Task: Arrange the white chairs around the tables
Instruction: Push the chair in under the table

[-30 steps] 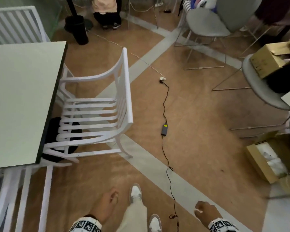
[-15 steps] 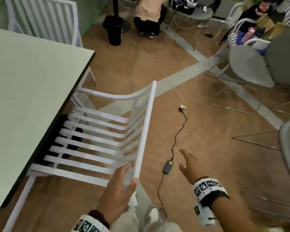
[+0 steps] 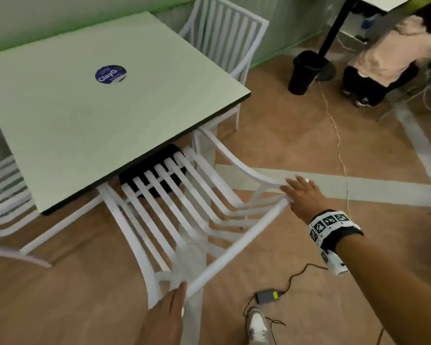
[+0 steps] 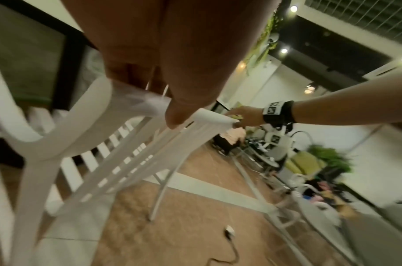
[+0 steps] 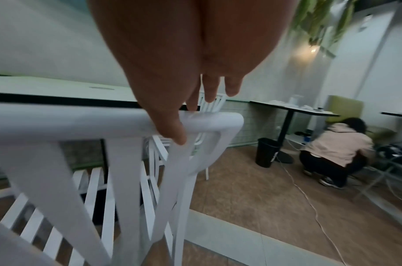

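- Head view shows a white slatted chair (image 3: 189, 210) standing at the near side of a pale square table (image 3: 90, 100), with the front of its seat already under the table edge and its backrest toward the person.
- The left hand (image 3: 167, 317) is at the near end of the backrest top rail (image 3: 237, 247); in the left wrist view its thumb (image 4: 184, 108) presses over the rail, and the other fingers seem to go behind it, but blur hides them.
- The right hand (image 3: 301, 195) lies on the far corner of the same rail, with fingers nearly straight and close together, and the thumb (image 5: 172, 133) laid on the front of the rail, so it rests and pushes more than it clamps.
- I judge that the two hands take both ends of the rail so that the chair stays square to the table and does not turn while it slides.
- Another white chair (image 3: 224, 38) already stands at the far side of the table, and part of one more (image 3: 3, 200) is at the left side.
- A power adapter (image 3: 266, 296) with its cable lies on the floor just beside the person's shoe (image 3: 256, 327), apart from the chair legs; it could catch a foot.
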{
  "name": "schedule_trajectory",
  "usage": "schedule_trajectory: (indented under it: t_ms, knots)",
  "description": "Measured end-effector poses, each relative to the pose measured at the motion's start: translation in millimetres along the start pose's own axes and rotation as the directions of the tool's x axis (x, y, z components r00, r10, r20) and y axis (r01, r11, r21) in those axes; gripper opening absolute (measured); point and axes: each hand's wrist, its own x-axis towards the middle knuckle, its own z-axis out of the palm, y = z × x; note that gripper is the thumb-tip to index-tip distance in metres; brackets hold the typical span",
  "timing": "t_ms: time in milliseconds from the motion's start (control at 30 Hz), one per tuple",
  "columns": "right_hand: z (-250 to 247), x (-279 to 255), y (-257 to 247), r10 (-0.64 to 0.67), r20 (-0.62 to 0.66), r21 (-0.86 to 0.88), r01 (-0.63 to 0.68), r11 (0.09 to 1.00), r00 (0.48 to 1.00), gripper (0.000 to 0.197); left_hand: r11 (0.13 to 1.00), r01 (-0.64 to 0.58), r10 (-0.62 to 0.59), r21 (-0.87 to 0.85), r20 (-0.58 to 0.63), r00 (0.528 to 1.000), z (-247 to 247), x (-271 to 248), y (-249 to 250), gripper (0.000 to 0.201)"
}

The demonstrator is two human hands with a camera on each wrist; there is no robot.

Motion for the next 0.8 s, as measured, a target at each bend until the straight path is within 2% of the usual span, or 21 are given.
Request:
schedule_trajectory:
  t_ms: [33,100,133,167,300,400,567,667,800]
  knots:
    - [1,4,9,-0.034,0.008,0.002,0.034,0.999,0.999,0.052,0.991,0.080,-0.073,-0.109,0.063,0.995,-38,-10,21,0.086]
    - [9,6,22,-0.121,-0.042,0.042,0.123,0.992,0.992,0.047,0.994,0.083,-0.092,-0.069,-0.145,0.985,-30,-15,38,0.061]
    - [12,5,26,-0.163,-0.085,0.063,0.169,0.984,0.983,0.046,0.993,0.086,-0.096,-0.076,-0.154,0.983,-29,-17,42,0.058]
    - [14,4,28,-0.196,-0.117,0.081,0.206,0.975,0.974,0.044,0.978,0.143,-0.165,-0.151,-0.148,0.975,-33,-17,47,0.058]
    - [13,3,29,-0.263,-0.180,0.100,0.284,0.954,0.948,0.035,0.948,0.190,-0.236,-0.257,-0.165,0.958,-32,-23,51,0.053]
    - [12,0,29,-0.269,-0.183,0.092,0.289,0.953,0.946,0.036,0.948,0.193,-0.246,-0.252,-0.198,0.949,-28,-23,51,0.055]
    - [18,-15,23,-0.285,-0.227,0.059,0.305,0.950,0.931,0.038,0.921,0.266,-0.337,-0.284,-0.244,0.909,-21,-30,51,0.052]
    - [17,-16,26,-0.287,-0.217,0.060,0.307,0.950,0.933,0.040,0.923,0.257,-0.341,-0.287,-0.297,0.892,-15,-30,56,0.053]
    - [10,-7,38,-0.317,-0.202,0.043,0.331,0.943,0.927,0.041,0.917,0.240,-0.340,-0.319,-0.311,0.888,-11,-34,76,0.056]
